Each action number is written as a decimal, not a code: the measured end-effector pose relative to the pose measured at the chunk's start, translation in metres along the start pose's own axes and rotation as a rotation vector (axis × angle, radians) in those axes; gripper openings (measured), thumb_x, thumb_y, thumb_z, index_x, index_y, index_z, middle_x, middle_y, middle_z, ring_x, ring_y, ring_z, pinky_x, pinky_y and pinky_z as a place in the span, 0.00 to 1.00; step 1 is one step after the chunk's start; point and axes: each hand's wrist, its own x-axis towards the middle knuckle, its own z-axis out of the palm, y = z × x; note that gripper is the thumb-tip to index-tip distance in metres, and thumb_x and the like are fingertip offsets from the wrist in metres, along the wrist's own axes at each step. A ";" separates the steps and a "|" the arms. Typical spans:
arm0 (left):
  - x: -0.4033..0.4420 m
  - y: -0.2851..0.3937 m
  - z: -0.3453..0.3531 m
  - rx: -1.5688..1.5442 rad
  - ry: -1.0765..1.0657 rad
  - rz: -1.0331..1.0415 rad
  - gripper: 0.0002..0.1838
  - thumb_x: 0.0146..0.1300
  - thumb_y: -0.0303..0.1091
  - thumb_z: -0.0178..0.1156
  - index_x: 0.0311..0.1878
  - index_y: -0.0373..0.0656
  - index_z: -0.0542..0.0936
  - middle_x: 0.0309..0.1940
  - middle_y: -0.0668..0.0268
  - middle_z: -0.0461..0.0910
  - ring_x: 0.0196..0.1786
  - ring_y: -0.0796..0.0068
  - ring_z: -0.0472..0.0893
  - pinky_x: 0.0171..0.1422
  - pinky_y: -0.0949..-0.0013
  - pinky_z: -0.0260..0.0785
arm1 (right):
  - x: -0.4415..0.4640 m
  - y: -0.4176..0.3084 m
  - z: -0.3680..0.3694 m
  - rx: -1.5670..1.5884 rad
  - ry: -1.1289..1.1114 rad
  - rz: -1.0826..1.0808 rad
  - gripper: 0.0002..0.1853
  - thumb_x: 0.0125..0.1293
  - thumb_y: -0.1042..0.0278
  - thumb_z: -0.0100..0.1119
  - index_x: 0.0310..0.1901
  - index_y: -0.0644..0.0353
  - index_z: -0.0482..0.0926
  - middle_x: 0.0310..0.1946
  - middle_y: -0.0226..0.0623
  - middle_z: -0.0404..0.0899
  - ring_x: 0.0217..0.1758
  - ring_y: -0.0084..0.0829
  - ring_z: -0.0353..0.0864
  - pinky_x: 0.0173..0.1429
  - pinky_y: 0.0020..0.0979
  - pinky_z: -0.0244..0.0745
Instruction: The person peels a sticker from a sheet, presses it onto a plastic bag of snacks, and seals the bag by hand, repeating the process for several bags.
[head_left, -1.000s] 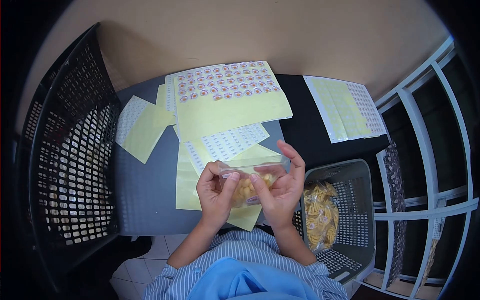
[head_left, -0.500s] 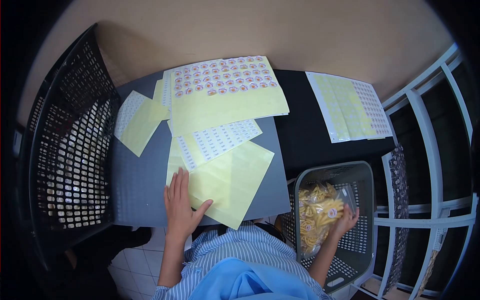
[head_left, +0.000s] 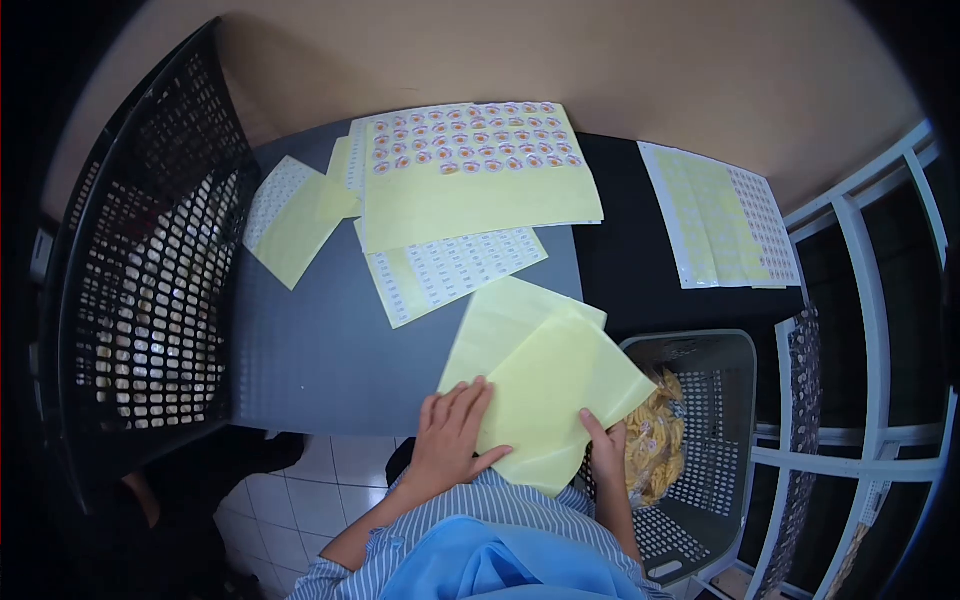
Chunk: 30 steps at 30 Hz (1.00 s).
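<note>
Two blank pale yellow backing sheets overlap at the front edge of the grey table, tilted towards the basket. My left hand lies on their left edge, fingers stretched out and thumb apart. With the thumb on top and the fingers hidden beneath, my right hand pinches the lower right of the upper sheet. Behind them lie a sheet of small printed labels and a larger yellow sheet with rows of round stickers. Clear bags of yellow snacks sit in the grey-green basket, right of my right hand.
A tall black perforated basket stands at the left. Smaller yellow label sheets lie near it on the grey table. Another sticker sheet rests on the black surface at right, beside a white metal frame.
My right hand has left the snack bag in the basket and now grips a yellow sheet. The blank sheets have shifted right, with my left hand moving along. The camera view has shifted slightly.
</note>
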 end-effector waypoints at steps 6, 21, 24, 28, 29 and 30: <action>0.038 -0.002 0.000 -0.302 -0.070 0.301 0.39 0.49 0.44 0.63 0.61 0.36 0.59 0.60 0.54 0.61 0.57 0.57 0.64 0.61 0.58 0.54 | 0.006 -0.016 -0.027 0.190 0.085 0.059 0.19 0.55 0.74 0.58 0.48 0.70 0.70 0.43 0.39 0.76 0.43 0.28 0.76 0.47 0.27 0.70; 0.139 0.016 -0.018 -0.978 -0.649 0.152 0.51 0.48 0.33 0.67 0.67 0.40 0.40 0.58 0.48 0.60 0.61 0.59 0.63 0.64 0.60 0.57 | -0.025 -0.025 -0.022 -0.070 0.208 -0.296 0.32 0.42 0.73 0.72 0.50 0.68 0.67 0.44 0.39 0.74 0.47 0.30 0.73 0.51 0.29 0.70; 0.156 0.053 0.003 -1.262 -0.665 0.235 0.47 0.53 0.29 0.62 0.67 0.40 0.38 0.56 0.50 0.64 0.60 0.63 0.64 0.63 0.62 0.57 | -0.033 -0.030 -0.043 0.015 0.269 -0.310 0.32 0.46 0.73 0.69 0.53 0.67 0.64 0.45 0.38 0.73 0.49 0.28 0.72 0.52 0.29 0.68; 0.178 0.111 0.044 -1.169 -0.515 0.421 0.38 0.59 0.25 0.52 0.66 0.41 0.39 0.58 0.51 0.59 0.62 0.65 0.62 0.63 0.66 0.55 | -0.024 -0.039 -0.084 0.123 0.276 -0.217 0.25 0.57 0.75 0.57 0.56 0.67 0.61 0.48 0.37 0.70 0.51 0.27 0.69 0.55 0.28 0.65; 0.184 0.123 0.062 -1.235 -0.575 0.365 0.37 0.60 0.24 0.50 0.66 0.41 0.39 0.59 0.52 0.57 0.62 0.65 0.61 0.62 0.68 0.56 | -0.019 -0.038 -0.097 0.117 0.349 -0.237 0.25 0.57 0.75 0.57 0.56 0.66 0.61 0.49 0.38 0.70 0.51 0.26 0.69 0.54 0.27 0.65; 0.193 0.137 0.073 -1.232 -0.570 0.373 0.37 0.60 0.24 0.50 0.66 0.41 0.39 0.59 0.52 0.57 0.62 0.65 0.61 0.62 0.68 0.56 | -0.016 -0.035 -0.109 0.115 0.423 -0.255 0.25 0.57 0.74 0.57 0.56 0.66 0.61 0.49 0.38 0.70 0.51 0.26 0.69 0.54 0.26 0.65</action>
